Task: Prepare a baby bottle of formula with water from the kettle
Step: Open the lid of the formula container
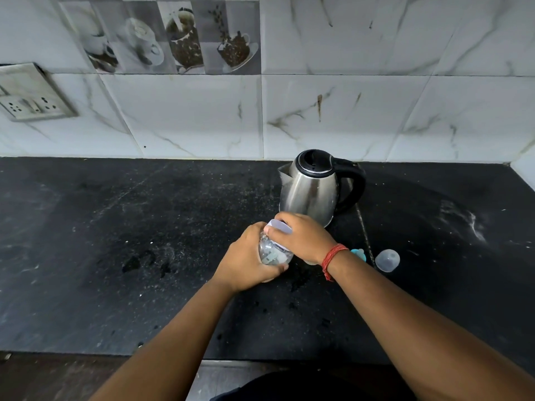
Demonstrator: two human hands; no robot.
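Black counter: bottle mid, L/R clear

A home kitchen: black stone counter, coffee-cup wall tiles, steel kettle.

Both forearms bare to the lower frame edge, with no sleeves in view. Left hand: no rings, no wristwear. Right hand: a red-orange thread band, wound in several strands, encircles the wrist just behind the grip, loose ends trailing toward the forearm.
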